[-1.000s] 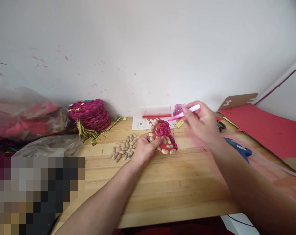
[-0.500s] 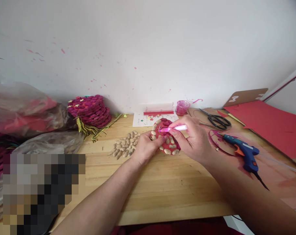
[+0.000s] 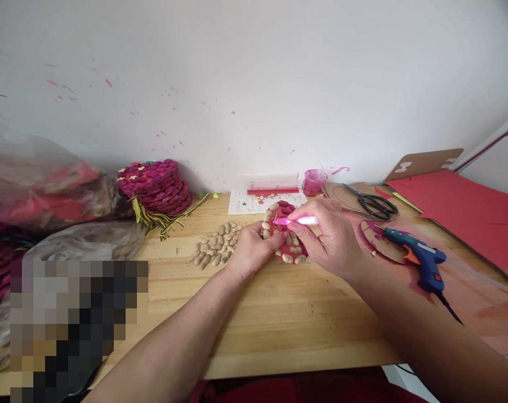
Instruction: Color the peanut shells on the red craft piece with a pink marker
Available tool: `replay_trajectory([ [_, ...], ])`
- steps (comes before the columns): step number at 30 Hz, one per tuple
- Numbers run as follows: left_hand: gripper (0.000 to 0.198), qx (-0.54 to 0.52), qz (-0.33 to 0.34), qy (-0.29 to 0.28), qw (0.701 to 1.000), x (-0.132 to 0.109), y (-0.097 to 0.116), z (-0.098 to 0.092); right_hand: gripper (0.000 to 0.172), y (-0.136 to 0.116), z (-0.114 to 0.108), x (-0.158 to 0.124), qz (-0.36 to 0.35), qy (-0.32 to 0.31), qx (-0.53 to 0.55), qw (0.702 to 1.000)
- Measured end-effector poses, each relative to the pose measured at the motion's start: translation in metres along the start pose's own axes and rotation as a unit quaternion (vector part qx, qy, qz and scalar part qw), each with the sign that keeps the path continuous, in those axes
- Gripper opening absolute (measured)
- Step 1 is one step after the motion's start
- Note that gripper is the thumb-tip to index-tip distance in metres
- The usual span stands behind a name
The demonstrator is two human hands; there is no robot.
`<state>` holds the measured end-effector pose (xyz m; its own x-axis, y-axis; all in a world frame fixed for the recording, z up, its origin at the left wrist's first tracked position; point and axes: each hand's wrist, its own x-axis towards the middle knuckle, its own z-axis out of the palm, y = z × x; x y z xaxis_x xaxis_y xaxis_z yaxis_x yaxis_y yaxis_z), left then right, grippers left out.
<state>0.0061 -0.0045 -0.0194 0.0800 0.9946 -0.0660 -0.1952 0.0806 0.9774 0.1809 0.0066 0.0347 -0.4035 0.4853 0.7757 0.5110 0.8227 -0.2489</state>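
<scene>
My left hand (image 3: 256, 246) grips the left edge of a red disc (image 3: 284, 211) with peanuts stuck on it, its thumb lying over the front. Some peanuts on the disc's upper part are dark magenta, while the others are plain tan. Between the thumb and fingers of my right hand (image 3: 332, 235) is a white-handled paintbrush (image 3: 306, 220) with a pink end. Its tip touches the disc or a peanut near the upper left; exactly which I cannot tell. Loose peanuts (image 3: 214, 246) lie on the table just left of my left hand.
A glue gun (image 3: 422, 254) and black scissors (image 3: 375, 206) lie to the right, near red sheets (image 3: 476, 210). Behind the disc stand a pink-stained cup (image 3: 314, 182) and a white sheet (image 3: 239, 202) with small stars. Stacked magenta peanut discs (image 3: 153, 187) and plastic bags (image 3: 40, 184) occupy the left.
Both hands stay on the disc and brush, with the brush tip in nearly the same spot. The whole view has shifted very slightly.
</scene>
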Motion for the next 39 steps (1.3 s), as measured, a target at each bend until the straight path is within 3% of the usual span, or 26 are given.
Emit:
replay_trajectory([
  [6,0.039,0.008,0.011,0.015,1.0,0.0005,0.0003,-0.0016,0.005,-0.0004,0.0002,-0.0009,-0.001,-0.026,-0.008,1.0],
  [33,0.036,0.022,0.009,0.017,1.0,-0.0002,0.0015,-0.0016,0.004,-0.0012,0.0012,-0.0003,-0.029,-0.026,-0.005,0.999],
  [39,0.042,-0.048,-0.009,0.024,0.999,0.0001,0.004,0.0012,0.005,-0.001,-0.0017,0.0003,-0.02,-0.031,-0.016,0.999],
])
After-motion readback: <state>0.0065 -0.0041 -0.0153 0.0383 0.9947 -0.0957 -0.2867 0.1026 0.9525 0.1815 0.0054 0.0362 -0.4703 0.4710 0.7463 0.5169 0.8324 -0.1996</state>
